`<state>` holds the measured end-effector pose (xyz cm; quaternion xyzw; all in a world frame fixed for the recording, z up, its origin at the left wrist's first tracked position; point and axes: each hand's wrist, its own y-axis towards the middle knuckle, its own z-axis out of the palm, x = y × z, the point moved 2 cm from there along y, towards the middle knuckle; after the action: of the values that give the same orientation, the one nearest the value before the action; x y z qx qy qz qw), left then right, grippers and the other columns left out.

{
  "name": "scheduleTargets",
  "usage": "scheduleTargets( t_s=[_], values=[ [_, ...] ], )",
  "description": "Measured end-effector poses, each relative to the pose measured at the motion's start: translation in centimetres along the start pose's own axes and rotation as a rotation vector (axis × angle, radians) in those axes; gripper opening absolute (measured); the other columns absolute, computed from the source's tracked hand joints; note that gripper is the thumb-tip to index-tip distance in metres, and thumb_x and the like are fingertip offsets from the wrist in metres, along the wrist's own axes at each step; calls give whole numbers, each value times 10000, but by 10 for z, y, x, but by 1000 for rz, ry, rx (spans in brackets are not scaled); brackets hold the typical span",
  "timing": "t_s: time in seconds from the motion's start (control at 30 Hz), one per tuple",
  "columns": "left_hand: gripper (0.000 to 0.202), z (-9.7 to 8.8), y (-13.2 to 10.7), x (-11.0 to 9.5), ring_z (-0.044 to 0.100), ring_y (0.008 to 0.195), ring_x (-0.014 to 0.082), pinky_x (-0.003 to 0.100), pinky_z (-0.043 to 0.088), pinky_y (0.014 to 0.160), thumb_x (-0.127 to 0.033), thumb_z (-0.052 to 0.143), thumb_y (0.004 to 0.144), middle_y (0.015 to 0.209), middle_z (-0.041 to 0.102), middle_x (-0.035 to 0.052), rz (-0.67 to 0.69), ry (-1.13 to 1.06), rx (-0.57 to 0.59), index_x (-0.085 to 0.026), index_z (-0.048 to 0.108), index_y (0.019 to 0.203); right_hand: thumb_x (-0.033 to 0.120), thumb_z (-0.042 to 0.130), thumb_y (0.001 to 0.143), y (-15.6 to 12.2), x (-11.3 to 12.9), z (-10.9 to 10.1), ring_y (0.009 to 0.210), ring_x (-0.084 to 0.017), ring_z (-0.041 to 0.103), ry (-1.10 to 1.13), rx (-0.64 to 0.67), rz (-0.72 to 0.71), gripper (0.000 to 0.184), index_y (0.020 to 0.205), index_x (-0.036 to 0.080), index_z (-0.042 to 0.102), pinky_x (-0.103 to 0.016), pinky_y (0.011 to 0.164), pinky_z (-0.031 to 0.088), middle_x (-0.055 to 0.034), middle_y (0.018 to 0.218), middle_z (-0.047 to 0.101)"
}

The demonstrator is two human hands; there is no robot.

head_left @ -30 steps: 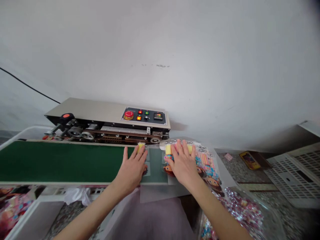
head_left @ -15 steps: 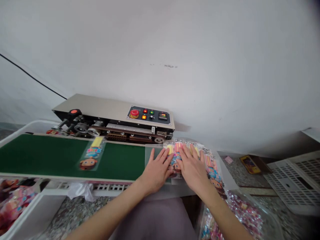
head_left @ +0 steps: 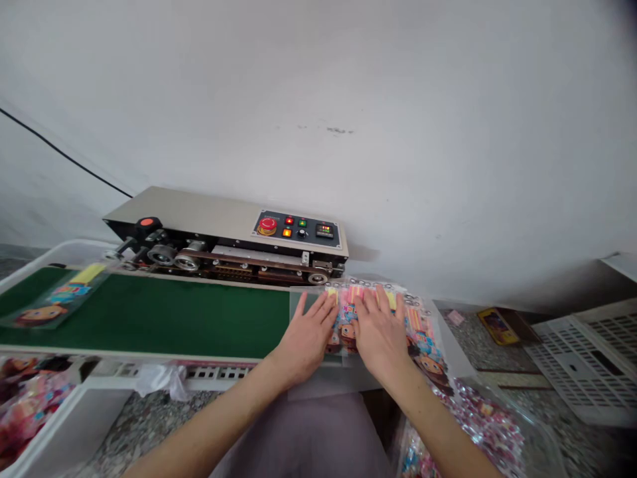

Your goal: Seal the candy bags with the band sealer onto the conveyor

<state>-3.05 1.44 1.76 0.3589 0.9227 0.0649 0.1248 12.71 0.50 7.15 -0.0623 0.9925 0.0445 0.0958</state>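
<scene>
My left hand (head_left: 307,342) lies with fingers spread on the left edge of a row of clear printed candy packets (head_left: 348,325), near the right end of the green belt. Beside it my right hand (head_left: 382,332) presses flat on the same row, fingers apart. The packets show a cartoon face, blue lettering and yellow or pink striped sticks. More packets (head_left: 430,358) fan out right of my right hand. A single packet (head_left: 60,299) lies tilted at the far left of the green conveyor belt (head_left: 189,318). Parts of the packets are hidden under my hands.
Behind the belt stands a band sealing machine (head_left: 199,212) with a red stop button (head_left: 267,226) and lit switches. A bin of shiny wrapped pieces (head_left: 478,425) is at lower right. A white crate (head_left: 592,365) stands at right, and a white tub (head_left: 89,418) at lower left.
The single packet has travelled left along the belt, from beside the sealing rollers to the far left end. Both my hands have shifted only slightly on the packets.
</scene>
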Motion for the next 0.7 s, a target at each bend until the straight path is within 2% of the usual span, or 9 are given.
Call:
scheduleTargets(
  t_s=[0.1, 0.27, 0.37, 0.53, 0.6, 0.7],
  values=[
    [533, 7, -2, 1, 217, 1527, 257, 638, 108, 1212, -250, 266, 1045, 1642, 264, 103, -3, -20, -1, -163, 272, 1571, 215, 398, 961, 0, -4, -2, 1444, -404, 345, -22, -3, -13, 434, 1318, 138, 631, -654, 1178, 131, -159, 1453, 557],
    [524, 9, -11, 7, 241, 1519, 272, 668, 37, 1205, -277, 283, 1046, 1643, 259, 104, -38, 16, -23, -171, 308, 1559, 204, 379, 969, -5, -6, 8, 1430, -392, 368, 24, 4, -43, 464, 1386, 191, 581, -661, 1174, 120, -98, 1500, 517],
    [521, 2, -19, 18, 264, 1511, 280, 659, 47, 1209, -256, 312, 1034, 1630, 292, 109, -78, 40, -19, -174, 336, 1548, 233, 360, 988, -6, 3, 14, 1436, -394, 350, 77, 7, -74, 482, 1441, 234, 525, -661, 1171, 131, -50, 1533, 481],
    [469, -20, -21, 29, 361, 1461, 335, 685, 69, 1195, -184, 340, 1003, 1559, 426, 148, -249, 93, 2, -138, 508, 1439, 226, 338, 999, -2, 19, 11, 1432, -376, 362, 132, 2, -137, 490, 1460, 197, 502, -622, 1192, 130, -72, 1535, 480],
    [467, -22, -12, 22, 360, 1466, 310, 661, 79, 1207, -184, 320, 1015, 1550, 448, 134, -197, 72, -9, -148, 500, 1444, 212, 316, 1004, -1, 13, 8, 1433, -369, 363, 122, -20, -112, 488, 1448, 189, 517, -621, 1194, 117, -79, 1523, 495],
    [491, -11, 2, 6, 265, 1512, 258, 603, 136, 1221, -308, 316, 1052, 1613, 348, 92, 8, 12, -14, -204, 377, 1529, 248, 331, 1014, -3, -2, 6, 1449, -373, 335, 83, -32, -36, 465, 1422, 183, 544, -645, 1182, 119, -99, 1523, 490]
  ],
)
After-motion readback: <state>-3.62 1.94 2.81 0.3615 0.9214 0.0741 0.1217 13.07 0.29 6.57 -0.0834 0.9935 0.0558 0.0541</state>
